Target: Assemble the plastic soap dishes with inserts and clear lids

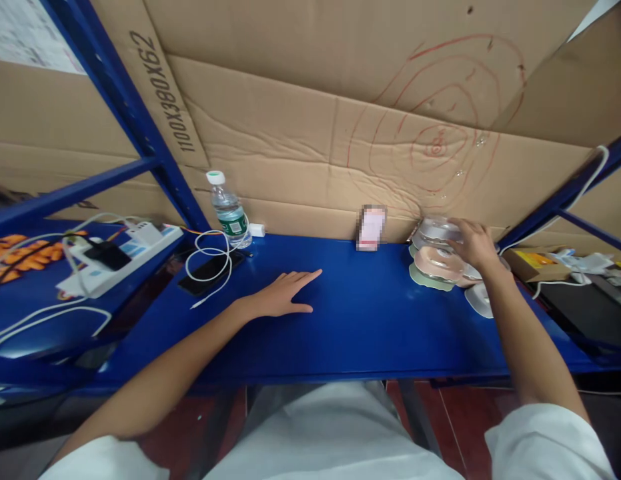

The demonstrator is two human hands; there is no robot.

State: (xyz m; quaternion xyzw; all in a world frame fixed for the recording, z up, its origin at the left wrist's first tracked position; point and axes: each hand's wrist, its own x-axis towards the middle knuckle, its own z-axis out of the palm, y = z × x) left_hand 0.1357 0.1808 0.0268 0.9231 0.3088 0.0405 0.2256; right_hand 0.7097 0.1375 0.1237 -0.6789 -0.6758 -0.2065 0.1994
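My left hand [277, 295] rests palm down over the blue tabletop [350, 327], its fingers spread and holding nothing. On the right, my right hand [474, 243] reaches to a stack of scalloped-edged containers. Its thumb and fingers are closed on the right side of the topmost clear container [437, 230]. Below that lie a pink container [437, 263] and a pale green one [430, 278]. A white container [480, 300] sits beside the stack, partly hidden by my right wrist.
A phone with a blurred screen [371, 228] leans against the cardboard wall [290, 153]. To the left stand a water bottle [231, 213], a dark phone [210, 272] with a white cable [189, 263] and a power strip [123, 263]. Blue frame posts [135, 127] flank the table.
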